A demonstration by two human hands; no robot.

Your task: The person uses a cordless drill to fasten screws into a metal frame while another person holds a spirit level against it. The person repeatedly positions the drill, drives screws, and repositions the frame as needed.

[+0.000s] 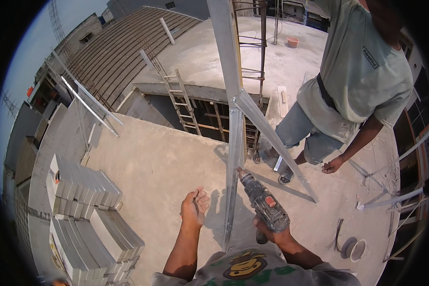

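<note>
My right hand [275, 234] grips a black, dusty cordless drill [267, 202] by its handle. The drill's tip points up and away from me, close beside an upright silver metal channel post [235, 131]. A slanting metal brace [279, 145] is joined to this post and runs down to the right. Left of the post, my left hand [194, 208] hangs in the air, palm up, with curled fingers. Something small and dark may sit between its thumb and fingers, too small to make out.
A co-worker [360, 86] stands at the right, beyond the brace. Grey blocks [83, 183] are stacked at the left. A wooden ladder [182, 107] leans in a floor opening ahead. Loose wire and a spool [356, 249] lie at the lower right; an orange bucket [292, 42] stands far off.
</note>
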